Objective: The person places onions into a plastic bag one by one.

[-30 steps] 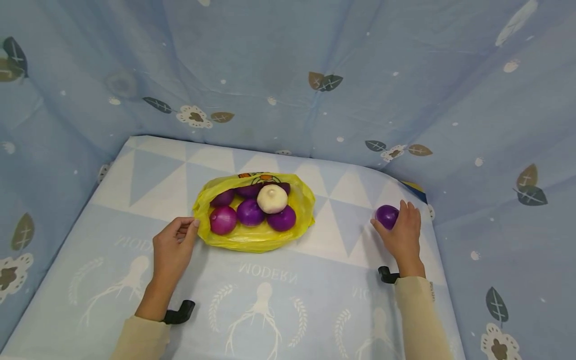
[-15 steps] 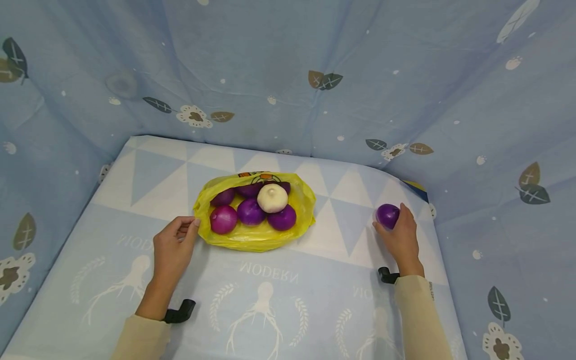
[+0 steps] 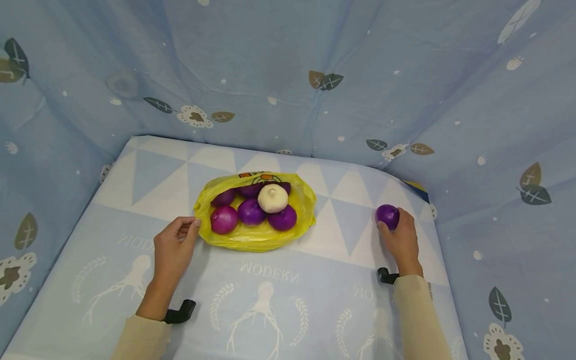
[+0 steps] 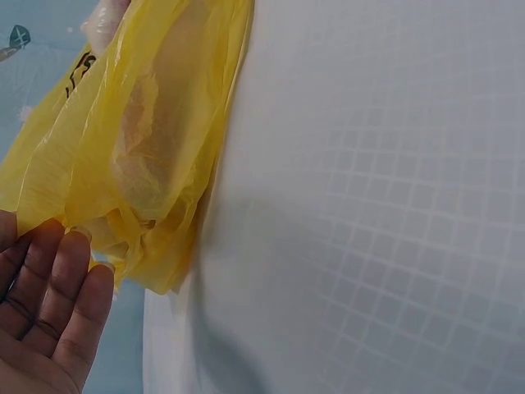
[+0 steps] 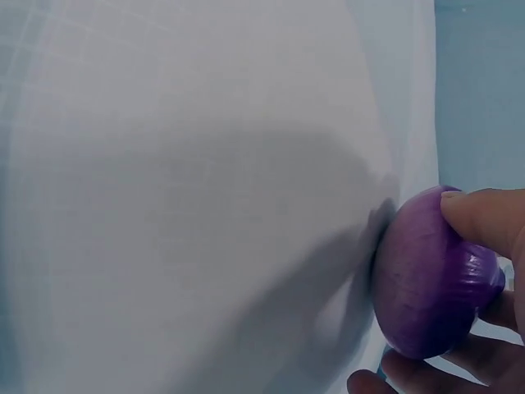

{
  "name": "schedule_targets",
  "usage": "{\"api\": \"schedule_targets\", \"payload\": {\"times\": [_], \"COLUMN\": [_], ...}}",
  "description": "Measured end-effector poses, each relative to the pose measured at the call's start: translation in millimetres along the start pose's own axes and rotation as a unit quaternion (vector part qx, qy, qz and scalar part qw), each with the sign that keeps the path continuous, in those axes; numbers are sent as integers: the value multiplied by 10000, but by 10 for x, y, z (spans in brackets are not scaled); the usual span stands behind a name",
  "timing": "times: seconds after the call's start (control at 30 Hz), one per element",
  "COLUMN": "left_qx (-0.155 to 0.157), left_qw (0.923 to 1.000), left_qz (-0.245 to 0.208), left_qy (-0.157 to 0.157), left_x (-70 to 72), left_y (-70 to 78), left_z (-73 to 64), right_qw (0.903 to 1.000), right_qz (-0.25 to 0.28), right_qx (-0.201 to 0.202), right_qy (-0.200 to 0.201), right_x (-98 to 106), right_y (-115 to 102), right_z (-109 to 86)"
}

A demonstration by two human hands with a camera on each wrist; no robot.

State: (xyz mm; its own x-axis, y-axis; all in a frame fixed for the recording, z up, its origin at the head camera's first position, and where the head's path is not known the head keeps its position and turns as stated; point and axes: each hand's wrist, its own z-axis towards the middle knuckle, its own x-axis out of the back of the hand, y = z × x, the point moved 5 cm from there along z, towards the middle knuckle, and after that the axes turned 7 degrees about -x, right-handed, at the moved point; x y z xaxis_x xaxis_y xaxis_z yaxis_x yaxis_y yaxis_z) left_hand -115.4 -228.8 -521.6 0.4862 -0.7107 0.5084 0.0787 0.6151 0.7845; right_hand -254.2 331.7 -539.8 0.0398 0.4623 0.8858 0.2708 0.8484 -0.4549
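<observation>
At the middle of the table, a yellow plastic bag (image 3: pixel 238 244) lies with its mouth spread, holding several purple onions (image 3: pixel 224 220) and a cream-white garlic bulb (image 3: pixel 272 198) on top. My left hand (image 3: pixel 174 250) pinches the bag's left rim between thumb and fingers; in the left wrist view the fingertips (image 4: pixel 75 238) are right at the yellow film. Far to the right, my right hand (image 3: pixel 402 240) grips a single purple onion (image 3: pixel 387 216) on the tablecloth. The right wrist view shows the thumb (image 5: pixel 484 215) on one side of this onion (image 5: pixel 426 279) and the fingers around the other.
A patterned light-blue and white cloth (image 3: pixel 270 272) covers the table. Blue printed curtains (image 3: pixel 270 75) hang along the back and both sides. Something dark blue and yellow (image 3: pixel 416 190) shows at the table's back right corner. Each wrist wears a black camera mount (image 3: pixel 181 312).
The right hand's fingers have drawn in and down against the onion, with the thumb now at its near side. The onion has barely shifted. The left hand and bag stay in place.
</observation>
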Motion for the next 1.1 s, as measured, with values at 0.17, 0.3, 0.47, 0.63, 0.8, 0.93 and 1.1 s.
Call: {"api": "schedule_targets", "payload": {"times": [0.17, 0.3, 0.47, 0.63, 0.8, 0.93, 1.1], "left_qx": [19, 10, 1, 21, 43, 31, -9], "left_qw": [10000, 10000, 10000, 10000, 9999, 9999, 9999], "left_qz": [-22, -47, -76, -91, -94, -122, -142], "left_qy": [-7, -12, -22, -26, -4, -2, 4], "left_x": [-6, -11, -17, -26, -24, -22, -21], "left_y": [-15, -18, -24, -31, -37, -26, -22], "left_z": [-6, -4, 6, 14, 14, 16, 14], "right_qw": [9997, 9993, 9986, 9982, 9978, 9974, 9960], "right_qz": [130, 237, 305, 402, 527, 601, 730], "right_qx": [-186, -229, -249, -230, -218, -65, 180], "right_qy": [57, 173, 344, 386, 328, 379, 475], "right_x": [-53, -87, -100, -108, -146, -182, -206], "right_y": [23, 17, 21, 19, -24, -84, -185], "right_z": [3, -18, -69, -134, -225, -309, -411]}}
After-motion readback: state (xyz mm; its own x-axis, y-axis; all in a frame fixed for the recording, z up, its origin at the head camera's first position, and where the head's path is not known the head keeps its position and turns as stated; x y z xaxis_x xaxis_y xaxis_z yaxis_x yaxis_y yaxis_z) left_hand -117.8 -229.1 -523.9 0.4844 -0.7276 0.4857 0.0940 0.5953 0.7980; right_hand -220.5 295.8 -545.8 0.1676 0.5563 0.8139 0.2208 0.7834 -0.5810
